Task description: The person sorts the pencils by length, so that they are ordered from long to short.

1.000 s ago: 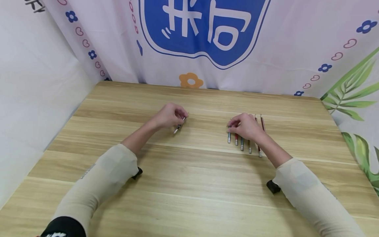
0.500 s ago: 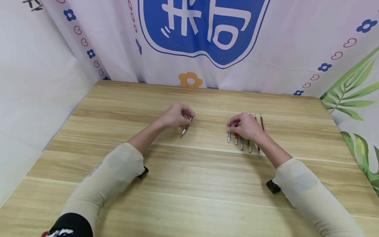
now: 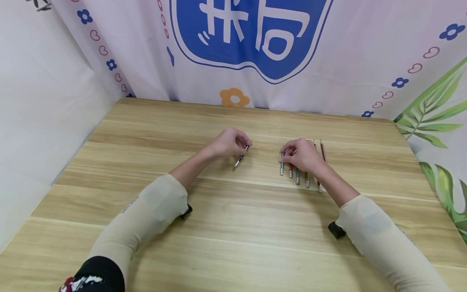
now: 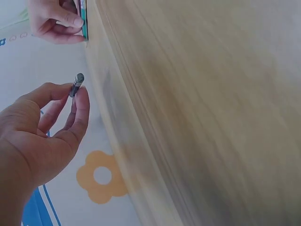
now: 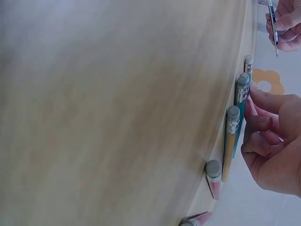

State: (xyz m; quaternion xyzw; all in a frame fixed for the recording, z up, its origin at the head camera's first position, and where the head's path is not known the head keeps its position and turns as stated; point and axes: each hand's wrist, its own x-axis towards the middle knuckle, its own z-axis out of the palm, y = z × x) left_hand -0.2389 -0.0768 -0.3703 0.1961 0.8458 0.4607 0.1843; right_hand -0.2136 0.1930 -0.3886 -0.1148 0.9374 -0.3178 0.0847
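Note:
My left hand (image 3: 230,142) pinches a dark pencil (image 3: 238,160) between thumb and fingers, left of a row of pencils. Its eraser end points up in the left wrist view, where the pencil (image 4: 76,85) stays apart from the row. On the right, my right hand (image 3: 303,155) pinches the row's leftmost pencil, a light blue one (image 3: 282,168), which lies on the table. Beside it lie a red pencil (image 3: 291,172), a teal pencil (image 5: 241,101), a yellowish pencil (image 5: 229,150) and more reddish ones (image 3: 323,151). All their erasers face the person; the right hand partly covers the row.
The wooden table (image 3: 233,227) ends at the back against a white printed curtain (image 3: 328,89). A white wall (image 3: 47,105) borders the left side. Printed green leaves (image 3: 434,121) show on the right.
My left hand has moved steadily rightward with the dark pencil, closing the gap to the row. My right hand and the row of pencils have stayed in place.

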